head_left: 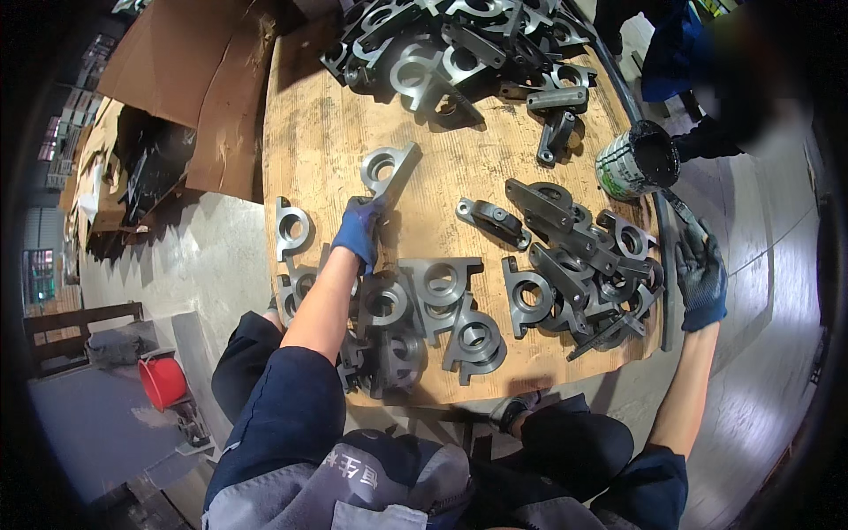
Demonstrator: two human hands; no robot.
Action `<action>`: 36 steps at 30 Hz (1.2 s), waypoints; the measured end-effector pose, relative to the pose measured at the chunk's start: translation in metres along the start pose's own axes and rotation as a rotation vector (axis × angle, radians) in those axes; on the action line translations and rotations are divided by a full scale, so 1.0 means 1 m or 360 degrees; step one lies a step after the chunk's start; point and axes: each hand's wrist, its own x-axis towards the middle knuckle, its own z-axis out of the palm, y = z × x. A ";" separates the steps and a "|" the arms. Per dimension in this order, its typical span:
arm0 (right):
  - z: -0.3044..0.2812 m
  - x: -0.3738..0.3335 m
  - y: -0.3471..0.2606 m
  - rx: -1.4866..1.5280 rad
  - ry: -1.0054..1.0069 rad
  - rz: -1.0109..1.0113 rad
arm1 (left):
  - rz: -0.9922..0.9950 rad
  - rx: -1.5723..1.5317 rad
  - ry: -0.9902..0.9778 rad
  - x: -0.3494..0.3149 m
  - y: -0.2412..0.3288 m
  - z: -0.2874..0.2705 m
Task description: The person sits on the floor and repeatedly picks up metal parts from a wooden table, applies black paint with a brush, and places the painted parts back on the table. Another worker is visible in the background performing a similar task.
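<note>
Nearest us, finished grey brackets [415, 318] cover the near edge of the round wooden tabletop [318, 132]. Beyond them, our left hand [358, 231] closes its grip on a single bracket [389, 170], tilting it up; right of this bracket, our right hand [702, 276] grips a brush [678, 210] below the paint can [636, 159]. We judge coating comes next: brush to bracket.
</note>
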 end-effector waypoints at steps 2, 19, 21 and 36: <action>0.003 -0.013 -0.006 0.0328 0.0098 0.0044 | -0.0072 -0.0098 -0.0187 0.003 0.008 -0.003; 0.202 -0.114 0.006 0.0679 -0.0546 0.0126 | -0.0065 -0.0135 -0.0628 -0.085 0.021 0.001; 0.229 -0.123 0.016 0.0719 -0.0461 0.0204 | -0.0102 -0.0230 -0.0817 -0.136 0.021 -0.016; 0.308 -0.252 0.036 0.0606 -0.0880 -0.0077 | 0.0254 -0.0782 -0.1723 -0.354 0.043 -0.021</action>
